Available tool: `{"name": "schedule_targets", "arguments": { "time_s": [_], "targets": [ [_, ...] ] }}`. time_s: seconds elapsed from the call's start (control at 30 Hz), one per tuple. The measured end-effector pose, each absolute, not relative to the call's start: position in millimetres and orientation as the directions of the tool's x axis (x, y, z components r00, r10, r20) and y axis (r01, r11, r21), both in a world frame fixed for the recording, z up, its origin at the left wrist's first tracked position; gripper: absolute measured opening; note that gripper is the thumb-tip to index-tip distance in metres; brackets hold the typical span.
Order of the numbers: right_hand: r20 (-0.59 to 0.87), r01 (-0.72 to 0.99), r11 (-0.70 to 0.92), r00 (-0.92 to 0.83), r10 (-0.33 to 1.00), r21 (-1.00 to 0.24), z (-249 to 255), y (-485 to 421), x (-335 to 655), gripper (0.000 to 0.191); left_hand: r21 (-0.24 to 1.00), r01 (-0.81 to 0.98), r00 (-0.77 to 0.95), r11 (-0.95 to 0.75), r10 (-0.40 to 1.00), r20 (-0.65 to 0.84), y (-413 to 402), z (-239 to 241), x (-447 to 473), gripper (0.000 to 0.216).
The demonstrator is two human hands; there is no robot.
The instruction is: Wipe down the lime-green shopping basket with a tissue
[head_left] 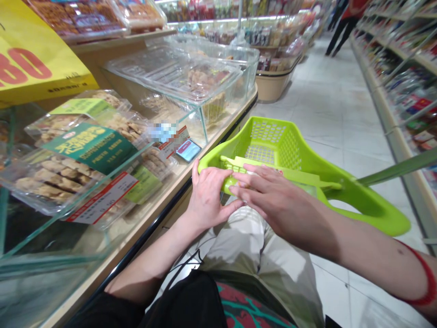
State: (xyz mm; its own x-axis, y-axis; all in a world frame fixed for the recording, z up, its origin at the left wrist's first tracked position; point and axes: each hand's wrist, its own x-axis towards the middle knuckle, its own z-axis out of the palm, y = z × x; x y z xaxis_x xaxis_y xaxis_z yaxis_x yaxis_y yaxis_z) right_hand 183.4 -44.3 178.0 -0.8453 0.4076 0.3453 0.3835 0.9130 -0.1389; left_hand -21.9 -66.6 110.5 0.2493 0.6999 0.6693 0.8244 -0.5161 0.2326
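A lime-green shopping basket (290,150) hangs in front of me over the aisle floor, with its folded handle lying across the near rim. My left hand (206,193) grips the near left corner of the rim, fingers curled over it. My right hand (273,200) lies across the near rim and the folded handle, fingers stretched flat and together. The basket's mesh bottom looks bare. A red band circles my right arm (426,282).
A glass-fronted counter (143,182) on my left holds clear packs of cookies (61,173) with green labels and price tags. More shelves (406,91) line the right of the tiled aisle. A person (344,23) walks far down the aisle.
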Motion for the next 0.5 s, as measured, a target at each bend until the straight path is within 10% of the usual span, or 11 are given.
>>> {"name": "schedule_targets", "arguments": {
  "time_s": [0.5],
  "targets": [
    [0.397,0.361,0.917,-0.826,0.399,-0.171,164.6,-60.1,233.3,0.058,0.272,0.799,0.232,-0.537,0.692,0.684,-63.7,110.4,-29.8,0.052]
  ]
}}
